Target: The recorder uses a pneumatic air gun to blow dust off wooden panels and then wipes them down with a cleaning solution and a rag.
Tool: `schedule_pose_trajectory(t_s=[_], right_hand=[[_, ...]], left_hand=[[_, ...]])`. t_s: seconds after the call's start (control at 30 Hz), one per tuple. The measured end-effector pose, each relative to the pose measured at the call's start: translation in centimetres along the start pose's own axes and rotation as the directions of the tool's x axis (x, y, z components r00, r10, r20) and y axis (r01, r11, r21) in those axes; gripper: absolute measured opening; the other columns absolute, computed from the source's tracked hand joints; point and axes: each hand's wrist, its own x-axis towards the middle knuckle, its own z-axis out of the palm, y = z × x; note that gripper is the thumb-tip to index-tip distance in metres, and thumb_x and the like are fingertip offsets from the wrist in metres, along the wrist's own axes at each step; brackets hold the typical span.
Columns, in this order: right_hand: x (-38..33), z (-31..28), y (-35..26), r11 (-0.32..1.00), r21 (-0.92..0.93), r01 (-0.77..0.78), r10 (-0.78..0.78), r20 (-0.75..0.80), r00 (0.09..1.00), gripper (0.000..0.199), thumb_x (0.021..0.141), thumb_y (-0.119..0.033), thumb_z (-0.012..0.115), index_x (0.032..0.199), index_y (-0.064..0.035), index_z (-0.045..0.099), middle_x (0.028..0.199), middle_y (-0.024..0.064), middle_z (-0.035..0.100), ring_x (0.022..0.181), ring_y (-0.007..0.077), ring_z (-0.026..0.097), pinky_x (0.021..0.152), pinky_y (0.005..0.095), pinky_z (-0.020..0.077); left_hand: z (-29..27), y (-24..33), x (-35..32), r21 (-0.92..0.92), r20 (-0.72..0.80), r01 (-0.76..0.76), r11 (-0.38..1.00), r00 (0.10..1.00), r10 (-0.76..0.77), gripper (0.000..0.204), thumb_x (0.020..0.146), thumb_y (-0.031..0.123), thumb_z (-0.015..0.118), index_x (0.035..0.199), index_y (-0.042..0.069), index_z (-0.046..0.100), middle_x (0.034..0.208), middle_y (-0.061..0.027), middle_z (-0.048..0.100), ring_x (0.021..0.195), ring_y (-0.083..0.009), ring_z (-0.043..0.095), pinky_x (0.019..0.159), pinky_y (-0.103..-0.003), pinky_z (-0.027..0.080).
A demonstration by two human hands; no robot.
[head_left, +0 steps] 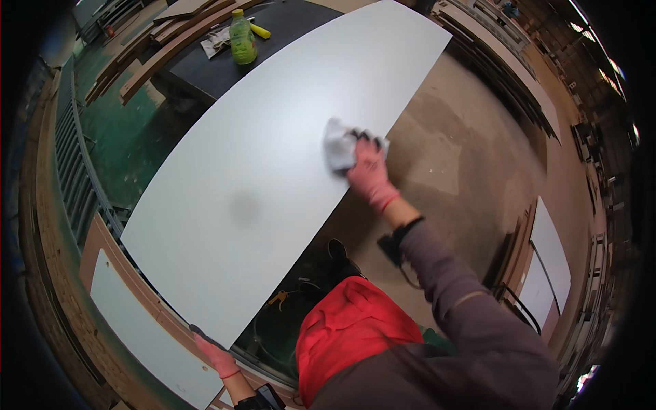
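Two gloved hands (one cloth (339, 145)), one panel (273, 164)

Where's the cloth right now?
In the head view, the pale cloth is under the right hand, pressed on the white panel near its right edge.

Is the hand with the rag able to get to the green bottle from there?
Probably not as it stands. The right hand presses a rag on the white panel, while the green bottle stands far off on the dark table. Nothing blocks the way; it just looks beyond arm's length.
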Motion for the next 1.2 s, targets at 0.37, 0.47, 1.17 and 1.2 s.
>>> schedule_pose_trajectory(t_s=[0.37, 0.47, 1.17, 1.2], right_hand=[[-8.3, -3.9, -10.6, 0.742, 0.491, 0.457, -0.49, -0.069, 0.869, 0.035, 0.075, -0.027, 0.059, 0.1, -0.0038, 0.054, 0.104, 0.0143, 0.054, 0.1, 0.0294, 0.05, 0.095, 0.0403, 0.0358], [-15.8, -3.4, -15.9, 0.457, 0.633, 0.625, -0.764, -0.08, 0.64, 0.031, 0.073, -0.023, 0.057, 0.095, -0.0008, 0.054, 0.098, 0.015, 0.054, 0.1, 0.0302, 0.051, 0.101, 0.0434, 0.0319], [-3.3, -3.1, 0.2, 0.968, 0.251, -0.016, 0.023, -0.023, 0.999, 0.047, 0.072, -0.016, 0.055, 0.114, 0.0043, 0.05, 0.119, 0.0219, 0.052, 0.115, 0.0365, 0.044, 0.104, 0.0479, 0.0274], [-4.0, -3.5, -0.4, 0.969, 0.243, -0.032, 0.028, 0.022, 0.999, 0.048, 0.072, -0.02, 0.057, 0.114, 0.0028, 0.051, 0.12, 0.0197, 0.051, 0.116, 0.0341, 0.044, 0.104, 0.0472, 0.0272]], left_hand=[[-1.5, -1.4, 1.5, -0.036, 0.023, 0.015, 0.999, 1.0, -0.014, 0.048, 0.095, 0.037, 0.037, 0.12, -0.003, 0.047, 0.113, -0.0099, 0.054, 0.1, -0.0223, 0.053, 0.088, -0.033, 0.042], [-1.6, -1.1, 1.5, 0.268, 0.106, -0.156, 0.951, 0.986, 0.132, 0.043, 0.096, 0.03, 0.037, 0.119, -0.005, 0.047, 0.112, -0.0104, 0.055, 0.097, -0.0221, 0.054, 0.085, -0.032, 0.044], [-0.1, -0.8, 1.2, 0.503, 0.115, -0.358, 0.787, 0.93, 0.349, 0.027, 0.091, 0.014, 0.047, 0.106, -0.007, 0.054, 0.099, -0.0131, 0.062, 0.084, -0.0225, 0.058, 0.075, -0.032, 0.047], [0.1, -0.6, 1.3, 0.508, 0.112, -0.363, 0.781, 0.927, 0.358, 0.026, 0.09, 0.013, 0.047, 0.106, -0.007, 0.054, 0.099, -0.0132, 0.062, 0.085, -0.0226, 0.058, 0.074, -0.032, 0.047]])
